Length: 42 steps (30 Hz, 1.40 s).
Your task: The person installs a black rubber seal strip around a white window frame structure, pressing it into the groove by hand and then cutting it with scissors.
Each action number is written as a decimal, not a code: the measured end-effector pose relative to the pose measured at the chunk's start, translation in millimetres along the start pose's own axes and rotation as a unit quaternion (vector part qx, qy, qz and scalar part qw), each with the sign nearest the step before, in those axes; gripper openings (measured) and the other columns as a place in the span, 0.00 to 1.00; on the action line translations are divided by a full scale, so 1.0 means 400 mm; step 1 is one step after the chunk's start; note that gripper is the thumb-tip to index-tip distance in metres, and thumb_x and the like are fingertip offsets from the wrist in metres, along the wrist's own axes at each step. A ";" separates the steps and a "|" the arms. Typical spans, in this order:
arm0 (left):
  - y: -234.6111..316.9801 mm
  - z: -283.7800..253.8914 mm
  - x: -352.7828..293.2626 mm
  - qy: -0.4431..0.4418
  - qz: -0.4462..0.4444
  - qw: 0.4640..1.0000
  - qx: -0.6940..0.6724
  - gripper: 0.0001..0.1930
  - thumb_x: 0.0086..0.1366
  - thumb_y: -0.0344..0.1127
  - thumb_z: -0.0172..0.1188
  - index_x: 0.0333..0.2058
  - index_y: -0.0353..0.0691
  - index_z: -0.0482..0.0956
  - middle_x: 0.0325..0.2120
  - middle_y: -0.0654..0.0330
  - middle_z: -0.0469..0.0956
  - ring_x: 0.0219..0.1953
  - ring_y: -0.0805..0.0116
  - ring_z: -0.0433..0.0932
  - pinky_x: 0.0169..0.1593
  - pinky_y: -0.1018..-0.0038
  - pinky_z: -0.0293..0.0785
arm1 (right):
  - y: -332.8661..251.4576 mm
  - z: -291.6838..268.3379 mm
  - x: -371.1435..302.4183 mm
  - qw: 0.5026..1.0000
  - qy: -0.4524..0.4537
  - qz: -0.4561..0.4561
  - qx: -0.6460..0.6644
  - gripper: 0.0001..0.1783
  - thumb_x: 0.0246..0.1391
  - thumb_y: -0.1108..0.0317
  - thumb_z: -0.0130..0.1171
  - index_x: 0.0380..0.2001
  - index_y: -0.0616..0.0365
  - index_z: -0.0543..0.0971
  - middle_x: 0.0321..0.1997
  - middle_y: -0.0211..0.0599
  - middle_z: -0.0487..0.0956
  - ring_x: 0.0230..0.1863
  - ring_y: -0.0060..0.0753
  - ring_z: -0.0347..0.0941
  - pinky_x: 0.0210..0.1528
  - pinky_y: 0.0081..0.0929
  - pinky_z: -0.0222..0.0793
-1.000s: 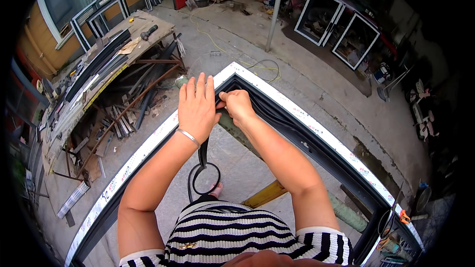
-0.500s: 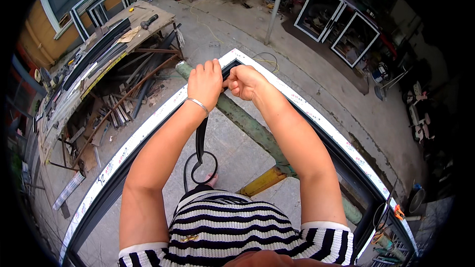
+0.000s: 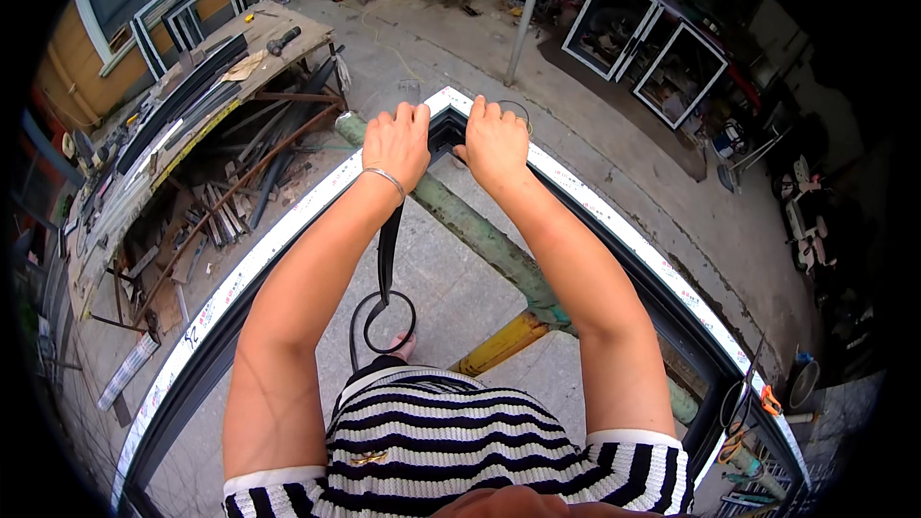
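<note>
A large window frame (image 3: 672, 280), with white printed film on its top face and dark inner grooves, lies before me with one corner pointing away. Left of that corner, my left hand (image 3: 395, 149) is closed over the frame's side, a bracelet on its wrist. A black rubber seal strip (image 3: 388, 254) hangs from beneath this hand and ends in a loop near my foot; whether the fingers pinch it is hidden. My right hand (image 3: 497, 139) grips the other side of the corner, fingers over the white face and thumb at the inner groove.
A green pipe (image 3: 480, 227) and a yellow bar (image 3: 501, 343) run under the frame. Orange-handled scissors (image 3: 770, 400) lie on its right side. A cluttered workbench (image 3: 288, 24) stands left, a pole (image 3: 528, 14) and white-edged frames (image 3: 679, 77) farther back.
My right hand has turned from a curled pinch inside the corner to a grip over the frame's right side. The left hand stays put. The whole view has shifted slightly.
</note>
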State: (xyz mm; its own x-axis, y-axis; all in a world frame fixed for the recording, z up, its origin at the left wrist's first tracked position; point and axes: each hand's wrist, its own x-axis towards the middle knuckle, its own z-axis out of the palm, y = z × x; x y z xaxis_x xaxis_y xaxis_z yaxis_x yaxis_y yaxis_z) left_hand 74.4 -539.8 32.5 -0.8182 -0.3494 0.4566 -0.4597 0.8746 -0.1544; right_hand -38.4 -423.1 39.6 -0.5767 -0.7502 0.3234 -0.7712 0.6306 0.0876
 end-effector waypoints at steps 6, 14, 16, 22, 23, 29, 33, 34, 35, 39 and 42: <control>0.008 0.009 0.011 0.010 -0.013 1.000 -0.021 0.21 0.51 0.34 0.69 0.41 0.40 0.69 0.36 0.53 0.75 0.39 0.52 0.80 0.42 0.62 0.77 | -0.015 0.018 0.003 0.999 0.051 0.005 -0.001 0.30 0.47 0.54 0.71 0.47 0.63 0.74 0.44 0.41 0.78 0.45 0.42 0.77 0.47 0.38 0.71; 0.026 0.030 0.033 0.014 -0.029 0.999 -0.004 0.23 0.53 0.42 0.71 0.41 0.42 0.68 0.35 0.53 0.76 0.36 0.51 0.82 0.42 0.62 0.78 | -0.016 0.021 0.008 0.999 0.034 0.022 0.010 0.31 0.47 0.50 0.71 0.46 0.61 0.74 0.44 0.42 0.78 0.46 0.44 0.77 0.50 0.40 0.69; 0.023 0.032 0.043 0.013 -0.036 0.999 -0.009 0.23 0.53 0.42 0.71 0.41 0.42 0.68 0.35 0.53 0.76 0.36 0.51 0.82 0.41 0.62 0.78 | -0.019 0.020 0.011 0.999 0.035 0.021 0.011 0.31 0.48 0.49 0.71 0.46 0.61 0.74 0.45 0.42 0.78 0.47 0.44 0.77 0.50 0.39 0.69; 0.029 0.066 0.062 0.028 -0.028 0.999 0.024 0.16 0.60 0.40 0.62 0.42 0.41 0.70 0.33 0.56 0.77 0.31 0.59 0.83 0.35 0.66 0.77 | -0.021 0.020 0.023 0.999 0.022 0.028 -0.001 0.34 0.48 0.46 0.71 0.47 0.61 0.72 0.44 0.42 0.78 0.46 0.44 0.77 0.49 0.39 0.70; 0.031 0.065 0.064 0.026 -0.029 0.999 0.021 0.16 0.60 0.40 0.62 0.42 0.40 0.70 0.33 0.56 0.77 0.31 0.59 0.83 0.35 0.66 0.77 | -0.021 0.022 0.027 0.999 0.021 0.028 -0.003 0.34 0.48 0.45 0.71 0.47 0.60 0.72 0.44 0.42 0.78 0.46 0.44 0.78 0.49 0.39 0.70; 0.031 0.059 0.057 0.025 -0.025 0.999 -0.003 0.18 0.59 0.41 0.63 0.43 0.39 0.70 0.33 0.55 0.78 0.30 0.57 0.84 0.34 0.65 0.78 | -0.024 0.027 0.025 0.999 0.036 0.030 -0.005 0.33 0.48 0.44 0.71 0.45 0.58 0.72 0.43 0.41 0.78 0.44 0.43 0.79 0.46 0.38 0.71; 0.026 0.065 0.055 0.030 -0.020 0.999 -0.015 0.19 0.58 0.42 0.64 0.43 0.40 0.70 0.35 0.54 0.78 0.30 0.56 0.84 0.34 0.63 0.78 | -0.028 0.022 0.021 0.999 0.039 0.033 0.006 0.33 0.48 0.44 0.70 0.46 0.57 0.71 0.43 0.40 0.78 0.45 0.43 0.79 0.47 0.39 0.71; 0.028 0.063 0.055 0.025 -0.025 0.999 -0.022 0.20 0.58 0.42 0.65 0.43 0.40 0.70 0.35 0.53 0.78 0.30 0.55 0.84 0.34 0.63 0.78 | -0.030 0.019 0.024 0.999 0.034 0.037 0.009 0.33 0.48 0.45 0.70 0.46 0.57 0.71 0.43 0.40 0.78 0.45 0.44 0.79 0.47 0.39 0.71; 0.029 0.060 0.059 0.020 -0.029 0.999 -0.029 0.20 0.58 0.43 0.65 0.44 0.40 0.70 0.36 0.52 0.79 0.31 0.55 0.84 0.35 0.63 0.79 | -0.032 0.018 0.025 0.999 0.030 0.040 0.012 0.33 0.48 0.45 0.70 0.46 0.57 0.71 0.43 0.40 0.78 0.45 0.44 0.79 0.47 0.39 0.71; 0.022 0.020 0.060 -0.019 -0.049 0.995 -0.088 0.23 0.57 0.43 0.68 0.45 0.39 0.69 0.36 0.51 0.79 0.37 0.50 0.84 0.41 0.60 0.80 | -0.028 0.006 0.025 0.999 0.018 0.041 0.028 0.32 0.49 0.45 0.69 0.46 0.57 0.71 0.43 0.41 0.78 0.46 0.44 0.79 0.48 0.41 0.71; -0.011 -0.016 0.071 -0.105 -0.047 0.980 -0.163 0.26 0.57 0.45 0.69 0.45 0.36 0.67 0.40 0.44 0.79 0.43 0.42 0.82 0.46 0.55 0.79 | -0.021 -0.012 0.028 0.997 0.001 0.046 0.064 0.30 0.50 0.47 0.69 0.46 0.57 0.71 0.44 0.42 0.78 0.47 0.43 0.79 0.49 0.43 0.71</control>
State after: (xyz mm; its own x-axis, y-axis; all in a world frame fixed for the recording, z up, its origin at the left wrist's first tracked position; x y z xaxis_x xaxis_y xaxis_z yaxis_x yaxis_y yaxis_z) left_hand 55.4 -551.4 51.7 -0.8460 -0.4654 0.2601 -0.4295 0.8840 0.1845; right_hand -37.3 -435.8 47.1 -0.6453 -0.6903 0.3273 -0.7437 0.6656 -0.0624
